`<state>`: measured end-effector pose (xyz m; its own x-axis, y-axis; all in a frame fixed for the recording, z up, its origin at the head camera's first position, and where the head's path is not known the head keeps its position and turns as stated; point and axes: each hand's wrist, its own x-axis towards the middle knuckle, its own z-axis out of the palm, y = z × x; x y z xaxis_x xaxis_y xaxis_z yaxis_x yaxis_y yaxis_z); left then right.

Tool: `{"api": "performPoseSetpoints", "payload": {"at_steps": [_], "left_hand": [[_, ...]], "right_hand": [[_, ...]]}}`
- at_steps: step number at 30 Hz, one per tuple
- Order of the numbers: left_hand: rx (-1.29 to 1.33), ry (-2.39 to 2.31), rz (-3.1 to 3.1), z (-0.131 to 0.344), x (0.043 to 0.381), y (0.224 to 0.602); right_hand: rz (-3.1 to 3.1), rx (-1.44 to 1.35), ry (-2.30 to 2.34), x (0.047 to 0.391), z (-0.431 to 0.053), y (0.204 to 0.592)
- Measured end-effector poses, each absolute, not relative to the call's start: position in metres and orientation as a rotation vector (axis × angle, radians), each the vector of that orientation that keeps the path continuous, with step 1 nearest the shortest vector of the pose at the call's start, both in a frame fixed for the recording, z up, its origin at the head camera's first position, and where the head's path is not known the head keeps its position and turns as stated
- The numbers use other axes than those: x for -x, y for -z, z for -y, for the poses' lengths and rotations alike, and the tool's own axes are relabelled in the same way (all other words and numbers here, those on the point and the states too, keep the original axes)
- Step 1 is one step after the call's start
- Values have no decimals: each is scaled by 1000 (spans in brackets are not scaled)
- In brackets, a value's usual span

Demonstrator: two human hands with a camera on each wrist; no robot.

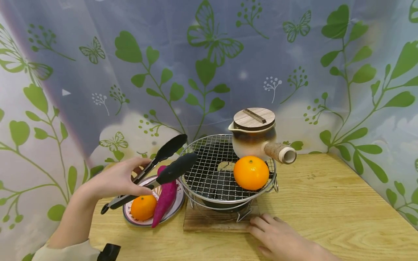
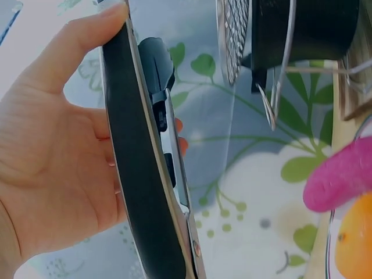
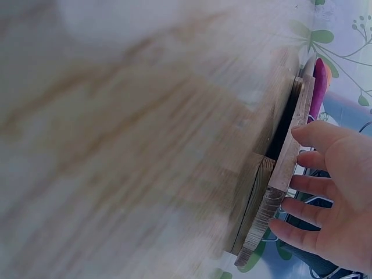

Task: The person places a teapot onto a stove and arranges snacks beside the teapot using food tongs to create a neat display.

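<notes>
My left hand (image 1: 114, 178) grips black-tipped kitchen tongs (image 1: 177, 169), thumb on one arm and fingers on the other. The tips are spread apart near the left rim of a round wire grill (image 1: 209, 174). Below the tongs lies a plate (image 1: 180, 204) bearing an orange (image 1: 143, 208) and a purple sweet potato (image 1: 166, 201). Another orange (image 1: 250, 173) sits on the grill's right side, in front of a clay pot (image 1: 250, 143) with a wooden lid. My right hand (image 1: 282, 237), fingers extended, is at the front right corner of the wooden base (image 1: 217, 222) under the grill.
The pot's side handle (image 1: 281, 152) sticks out past the grill's right rim. A wire ring (image 1: 275, 185) hangs at that side. Everything stands on a wood-grain table (image 1: 326, 203), with a patterned curtain (image 1: 248, 79) close behind.
</notes>
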<state>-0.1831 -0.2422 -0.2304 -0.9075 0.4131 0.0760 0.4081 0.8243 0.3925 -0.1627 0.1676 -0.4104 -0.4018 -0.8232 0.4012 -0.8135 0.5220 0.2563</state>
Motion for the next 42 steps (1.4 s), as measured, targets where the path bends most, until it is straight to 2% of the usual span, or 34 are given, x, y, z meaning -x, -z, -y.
{"api": "performPoseSetpoints", "payload": {"at_steps": [7, 20, 42], "left_hand": [[-681, -644, -3016, 261, 186, 241], [-527, -692, -3025, 293, 192, 267], [-311, -446, -3019, 311, 194, 292]], "right_hand": [[2274, -1337, 19, 164, -168, 410], [2252, -1338, 11, 163, -168, 410], [2246, -1337, 12, 163, -168, 411]]}}
